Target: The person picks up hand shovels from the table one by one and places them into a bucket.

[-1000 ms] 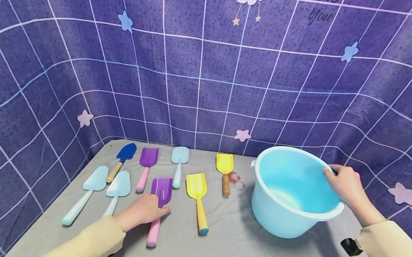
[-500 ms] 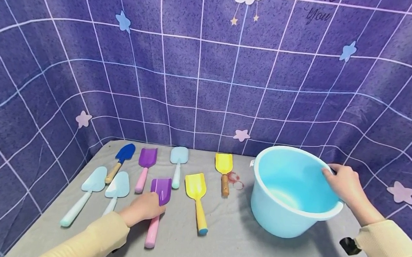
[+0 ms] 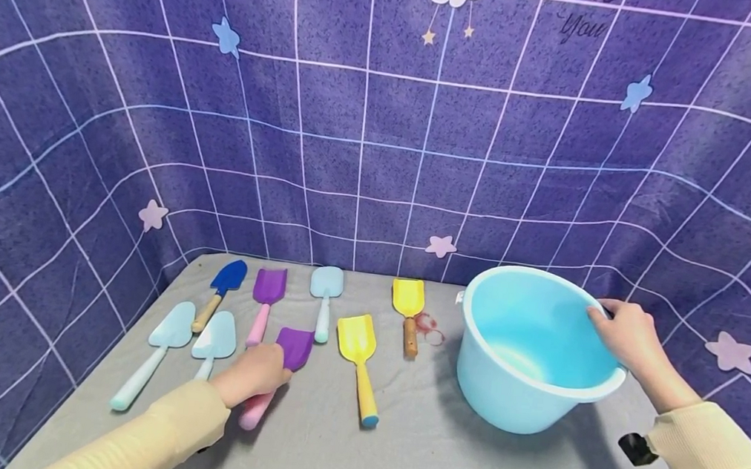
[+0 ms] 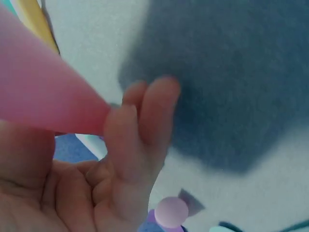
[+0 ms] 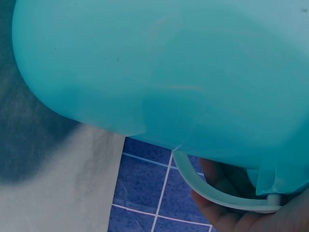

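My left hand (image 3: 256, 374) grips a toy shovel (image 3: 295, 348) with a purple blade and pink handle, at the front left of the table. In the left wrist view, its pink handle (image 4: 43, 82) lies between thumb and curled fingers. On the right, my right hand (image 3: 628, 335) holds the rim of a light-blue bucket (image 3: 511, 406), which tilts so its mouth faces me. The right wrist view shows the bucket's curved carrying handle (image 5: 203, 188) with fingers behind and below it. Left of the gripped shovel lies a pale-blue shovel (image 3: 217, 334), partly hidden by the left arm.
Several shovels lie spread on the grey table (image 3: 409, 461): a blue one (image 3: 229, 275), another purple one (image 3: 270, 285), two pale-blue ones (image 3: 173, 323) (image 3: 327, 282), and yellow ones (image 3: 357, 337) (image 3: 409, 295). A purple grid-patterned cloth (image 3: 381, 175) walls the back and sides.
My left hand has closed round the purple shovel and drawn it; the handle end has swung left and the shovel now slants. The right hand and bucket have stayed put.
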A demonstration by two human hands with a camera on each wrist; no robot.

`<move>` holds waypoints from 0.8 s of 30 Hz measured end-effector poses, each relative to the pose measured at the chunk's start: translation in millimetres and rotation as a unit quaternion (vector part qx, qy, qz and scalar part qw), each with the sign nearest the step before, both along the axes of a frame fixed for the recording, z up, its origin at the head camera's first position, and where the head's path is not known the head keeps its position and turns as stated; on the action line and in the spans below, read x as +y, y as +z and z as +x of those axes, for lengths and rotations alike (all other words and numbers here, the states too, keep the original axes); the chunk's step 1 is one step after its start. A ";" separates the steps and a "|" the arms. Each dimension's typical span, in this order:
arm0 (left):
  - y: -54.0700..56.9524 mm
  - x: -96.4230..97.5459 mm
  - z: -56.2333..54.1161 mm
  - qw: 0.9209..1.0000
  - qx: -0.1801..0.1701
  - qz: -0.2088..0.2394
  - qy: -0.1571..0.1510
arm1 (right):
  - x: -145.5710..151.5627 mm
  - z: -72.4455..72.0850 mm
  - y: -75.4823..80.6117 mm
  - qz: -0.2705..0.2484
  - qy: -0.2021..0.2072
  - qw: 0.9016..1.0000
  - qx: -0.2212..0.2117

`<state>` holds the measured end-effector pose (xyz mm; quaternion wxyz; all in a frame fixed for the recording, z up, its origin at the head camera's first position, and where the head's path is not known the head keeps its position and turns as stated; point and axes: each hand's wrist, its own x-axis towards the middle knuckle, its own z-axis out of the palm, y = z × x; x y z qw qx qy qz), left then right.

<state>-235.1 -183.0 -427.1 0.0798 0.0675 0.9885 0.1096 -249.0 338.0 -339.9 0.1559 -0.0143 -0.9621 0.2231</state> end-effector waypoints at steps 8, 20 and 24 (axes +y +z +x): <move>11.8 -4.6 4.1 0.999 -0.030 -0.020 0.002 | 2.0 -0.3 -0.6 -0.004 0.005 1.000 -0.005; 37.3 -7.0 11.7 0.997 -0.065 -0.043 0.020 | 2.6 -0.3 -0.7 -0.009 0.009 1.000 -0.001; 45.9 -5.4 9.8 0.995 -0.054 -0.087 0.011 | 2.0 0.1 -0.4 -0.008 0.010 1.000 0.001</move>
